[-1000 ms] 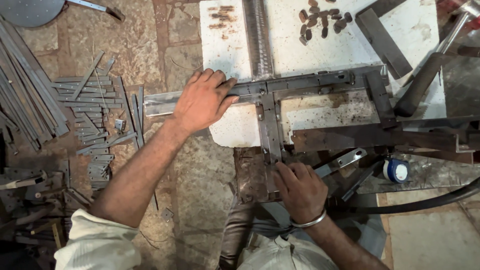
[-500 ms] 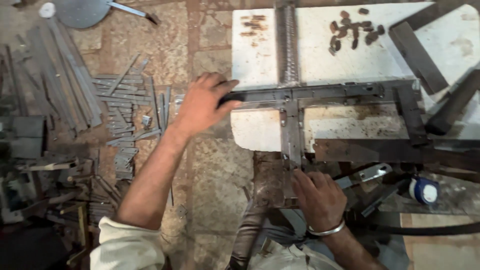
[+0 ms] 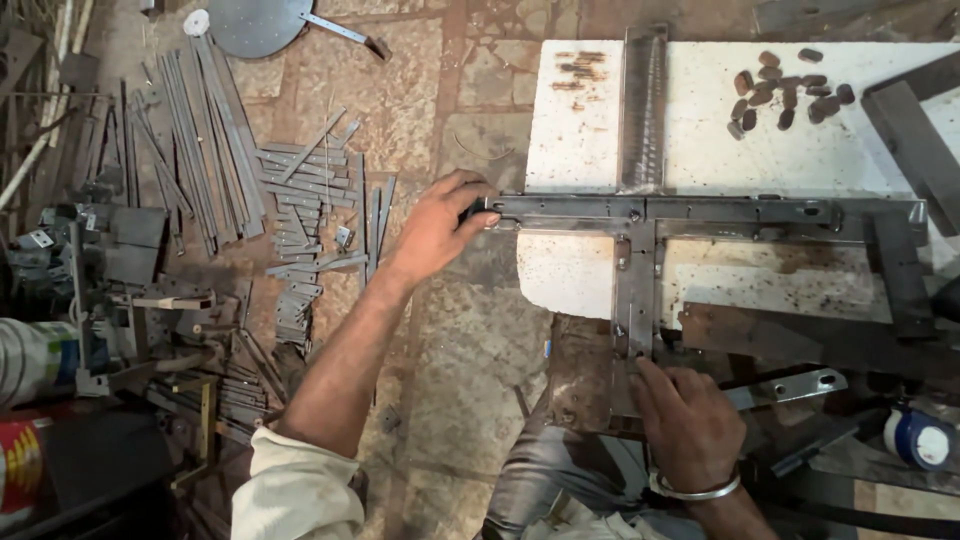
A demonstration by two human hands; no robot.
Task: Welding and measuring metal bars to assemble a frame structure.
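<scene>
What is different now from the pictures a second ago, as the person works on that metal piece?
The left hand has slid from lying flat across the grey T-shaped steel frame to gripping its left end. The right hand stays pressed on the lower end of the frame's stem. The frame still lies on the white stone slab; the rest shifts only with the camera.

Open stone floor (image 3: 440, 400) between left arm and white slab (image 3: 590, 110): free passage. Left of that, blocked by scattered flat metal strips (image 3: 300, 230) and long bars (image 3: 200, 130). Far left crowded with a dark machine (image 3: 110, 280). On slab, bare patch between upright rail (image 3: 643, 110) and small dark pieces (image 3: 785, 95). Right edge hemmed by dark angle bars (image 3: 905, 140). Lower right cluttered, possibly a hose; too dark to tell.
</scene>
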